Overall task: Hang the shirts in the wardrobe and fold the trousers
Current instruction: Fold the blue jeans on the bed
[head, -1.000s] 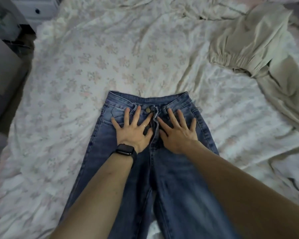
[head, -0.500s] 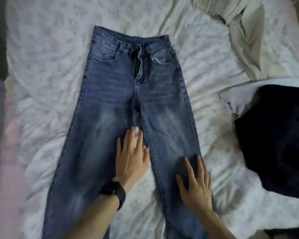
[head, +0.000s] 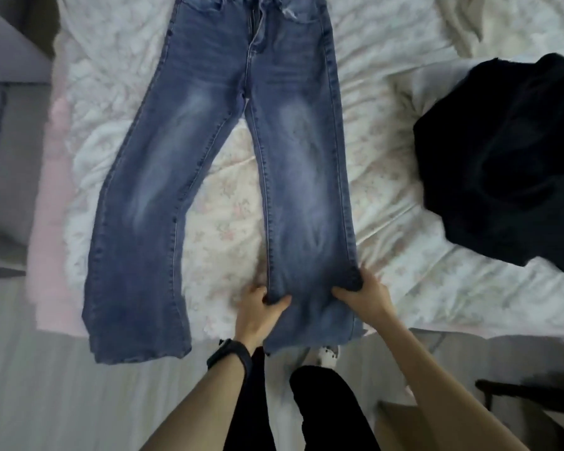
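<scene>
Since the jeans (head: 189, 151) are spread front-up on the bed (head: 404, 265), waistband farthest away and both hems hanging past the near edge of the mattress, the step in hand is judged to be the laying of one leg over the other. The leg on the person's right is held low down, just above its hem: its inner seam is pinched by the left hand (head: 258, 310), thumb on top, and its outer edge is clasped by the right hand (head: 365, 294), fingers curled round the cloth. For a clean fold, this leg would best be lifted with both edges kept taut and level, carried across so that seam is matched to seam and hem to hem, and the crease at the crotch smoothed flat before anything is folded upward. The black garment (head: 502, 157) lying well apart to the right need not be disturbed.
</scene>
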Tool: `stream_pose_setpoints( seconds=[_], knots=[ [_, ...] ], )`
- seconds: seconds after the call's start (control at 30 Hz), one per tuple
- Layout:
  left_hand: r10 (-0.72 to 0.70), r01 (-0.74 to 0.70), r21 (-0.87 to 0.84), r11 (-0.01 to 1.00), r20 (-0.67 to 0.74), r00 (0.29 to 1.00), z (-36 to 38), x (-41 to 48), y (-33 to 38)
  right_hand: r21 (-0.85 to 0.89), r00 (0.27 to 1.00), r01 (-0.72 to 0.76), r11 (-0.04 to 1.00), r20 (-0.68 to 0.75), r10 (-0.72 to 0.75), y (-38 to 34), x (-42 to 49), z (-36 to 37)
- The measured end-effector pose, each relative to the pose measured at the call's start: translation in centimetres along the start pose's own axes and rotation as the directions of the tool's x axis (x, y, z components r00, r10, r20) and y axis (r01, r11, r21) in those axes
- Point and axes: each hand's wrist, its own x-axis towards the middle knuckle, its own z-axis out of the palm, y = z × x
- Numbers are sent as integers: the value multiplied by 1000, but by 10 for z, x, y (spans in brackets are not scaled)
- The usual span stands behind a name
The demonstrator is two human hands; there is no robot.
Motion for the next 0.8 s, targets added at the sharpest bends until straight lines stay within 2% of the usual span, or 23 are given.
stream_pose_setpoints(
  seconds=[0.1,0.13,0.2,0.27,0.33,0.4,0.43,0.5,0.53,0.57,0.67,0.73,0.8],
  knots=[
    [-14,9,-37,999,-137,991,8,-25,-19,-29,994,95,995,50,-93,26,-11,-5],
    [-6,3,-16,1000,-186,982,9,-31,-27,-85,992,125,989,44,-121,34,-14,-4],
    [-42,52,48,997,-196,980,12,-42,-41,-240,986,153,959,104,-132,52,-19,0],
    [-112,130,151,980,-119,986,13,-47,-52,-319,981,159,934,162,-111,60,-22,2],
    [-171,193,284,939,-102,980,17,-50,-61,-365,981,182,913,128,-144,56,-28,-1],
    [-96,217,458,862,-273,957,29,-52,-59,-427,975,214,879,42,-217,41,-31,-8],
    [11,185,495,849,-367,930,39,-54,-54,-415,966,230,880,-9,-257,32,-29,-11],
    [256,31,526,850,-465,848,71,-55,-41,-303,946,272,913,-91,-312,11,-16,-15],
    [338,-20,546,837,-489,804,90,-54,-32,-227,939,295,928,-111,-325,-2,-4,-16],
    [360,-31,549,835,-503,785,111,-52,-25,-144,941,301,943,-115,-318,-14,8,-16],
    [229,44,473,880,-505,832,163,-42,-2,105,970,229,968,-109,-218,-43,35,-21],
    [142,100,449,888,-475,869,185,-33,3,144,971,218,965,-127,-201,-48,53,-20],
    [125,107,473,875,-433,893,195,-27,0,99,968,235,967,-118,-223,-49,62,-19]
  ],
)
